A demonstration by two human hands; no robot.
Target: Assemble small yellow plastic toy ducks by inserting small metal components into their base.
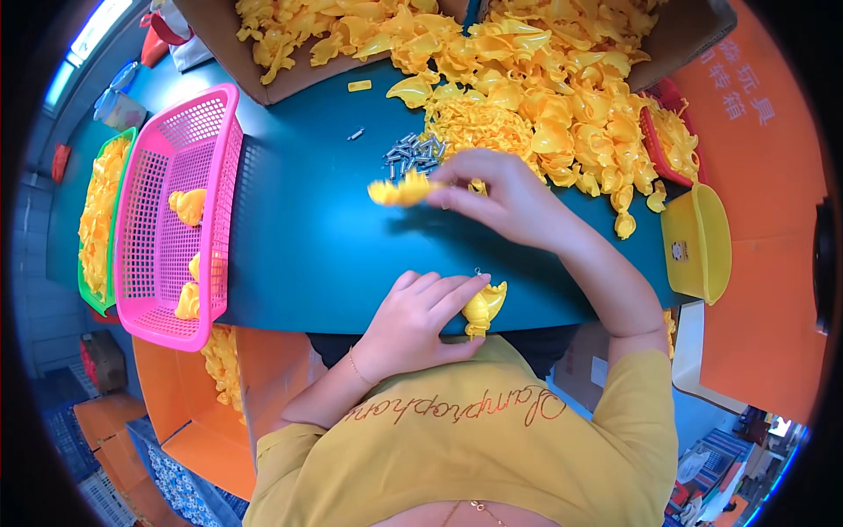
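Note:
My left hand is closed round a glossy yellow plastic toy part at the table's near edge. A tiny metal piece sticks up from that part's upper end, beside my fingertip. Farther out, my right hand pinches a yellow plastic shell piece with a jagged edge, raised above the table and slightly smeared by motion. Just beyond it lies a heap of small silver metal pins. A mound of small yellow parts is partly hidden behind my right hand.
Yellow shells spill from cardboard boxes across the back. On the left, a pink basket holds several yellow figures, beside a green-rimmed basket of yellow parts. A yellow bin and a red basket stand at the right.

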